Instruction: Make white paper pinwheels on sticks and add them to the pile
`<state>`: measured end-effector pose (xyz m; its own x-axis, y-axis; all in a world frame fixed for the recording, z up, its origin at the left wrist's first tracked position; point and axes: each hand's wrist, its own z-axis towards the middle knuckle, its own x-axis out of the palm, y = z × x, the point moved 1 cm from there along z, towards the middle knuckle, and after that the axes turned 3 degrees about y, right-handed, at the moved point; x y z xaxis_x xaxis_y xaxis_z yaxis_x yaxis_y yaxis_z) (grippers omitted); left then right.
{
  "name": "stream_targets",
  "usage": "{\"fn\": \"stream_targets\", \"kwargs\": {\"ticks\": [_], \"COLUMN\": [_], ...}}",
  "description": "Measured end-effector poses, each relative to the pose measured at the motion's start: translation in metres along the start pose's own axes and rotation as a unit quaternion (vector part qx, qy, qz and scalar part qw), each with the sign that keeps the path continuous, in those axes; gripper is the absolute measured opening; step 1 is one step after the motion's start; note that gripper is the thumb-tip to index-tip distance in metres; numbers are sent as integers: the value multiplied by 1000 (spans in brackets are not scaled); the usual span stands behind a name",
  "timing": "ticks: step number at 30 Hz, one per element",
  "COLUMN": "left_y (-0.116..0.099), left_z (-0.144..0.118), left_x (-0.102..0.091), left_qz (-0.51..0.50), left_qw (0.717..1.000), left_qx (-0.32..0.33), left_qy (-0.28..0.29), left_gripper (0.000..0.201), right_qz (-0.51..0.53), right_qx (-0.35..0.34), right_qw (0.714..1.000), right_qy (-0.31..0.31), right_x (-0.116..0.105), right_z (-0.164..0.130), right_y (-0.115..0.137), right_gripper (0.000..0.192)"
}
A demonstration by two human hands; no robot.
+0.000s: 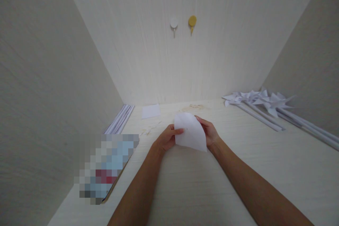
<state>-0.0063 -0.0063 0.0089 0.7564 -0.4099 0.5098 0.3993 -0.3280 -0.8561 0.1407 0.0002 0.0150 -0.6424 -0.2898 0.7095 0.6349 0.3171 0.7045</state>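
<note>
A sheet of white paper [191, 135] is held up above the table between my two hands, slightly curved, with a small dark mark near its middle. My left hand [168, 137] grips its left edge, thumb on the near face and fingers behind. On the other side, my right hand [208, 131] pinches the upper right edge, and part of its fingers is hidden behind the sheet. Farther back to the left, a smaller-looking stack or sheet of white paper [150, 111] lies flat on the table.
Several paper pinwheels [274, 104] on rolled paper sticks lie at the right. Rolled white paper sticks [120, 118] rest along the left wall, behind a blurred flat item [113, 166]. A white hook [174, 23] and a yellow hook [192, 21] are on the back wall.
</note>
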Motion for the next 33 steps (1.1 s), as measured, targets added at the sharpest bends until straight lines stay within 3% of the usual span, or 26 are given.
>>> {"fn": "stream_targets", "kwargs": {"ticks": [7,18,21,24,26,28,31,33], "left_y": [0,-1,-4,-9,-12,-15,-16,-16], "left_z": [1,-3,-3,-1,1,3,5,5], "left_x": [-3,-6,-6,-5,-3,-1,2,3], "left_qz": [14,2,-23,-73,-97,-117,-136,-127], "left_qw": [1000,1000,997,982,968,958,950,950], "left_qx": [-11,-5,28,105,144,157,158,152], "left_qy": [-2,-14,-62,-142,-181,-207,-233,-242], "left_gripper": [31,39,35,23,20,18,13,10], "right_qz": [17,64,47,-54,-197,-367,-545,-627], "right_qx": [-62,-137,-171,-220,-256,-291,-324,-306], "right_qw": [997,988,984,971,934,857,734,676], "right_qy": [-46,29,16,-72,-154,-216,-242,-239], "right_x": [-6,0,-2,-7,-11,-14,-16,-17], "right_z": [2,-3,-1,5,9,10,10,9], "right_y": [-1,2,6,9,9,7,4,2], "right_gripper": [21,34,33,28,23,18,11,11]}}
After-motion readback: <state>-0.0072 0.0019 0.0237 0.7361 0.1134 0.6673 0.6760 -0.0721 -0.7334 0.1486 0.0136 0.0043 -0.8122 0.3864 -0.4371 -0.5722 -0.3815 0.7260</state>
